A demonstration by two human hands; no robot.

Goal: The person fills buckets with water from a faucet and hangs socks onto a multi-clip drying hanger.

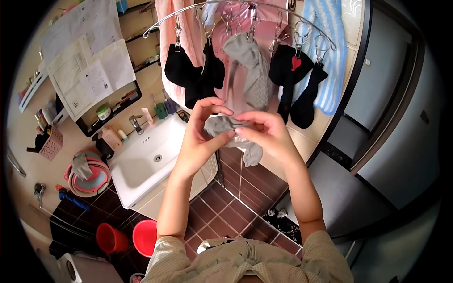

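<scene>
A grey sock point(222, 124) is held up in front of me between both hands, its lower end dangling. My left hand point(200, 127) pinches it from the left with thumb and fingers. From the other side my right hand point(264, 129) has thumb and fingertips closed on the same sock. Just above hangs a curved metal clip hanger point(252, 9). Clipped to it are another grey sock point(255, 70), black socks point(196, 70) on the left, a black sock with a red heart point(291, 63) and a plain black sock point(306, 101) on the right.
A white sink point(141, 174) with a faucet point(136, 123) stands at left. Pink basins point(88, 177) with a grey cloth on top hang by the wall. Red buckets point(112, 238) sit on the tiled floor. Pink and blue-striped towels point(325, 56) hang behind; a doorway point(377, 94) is at right.
</scene>
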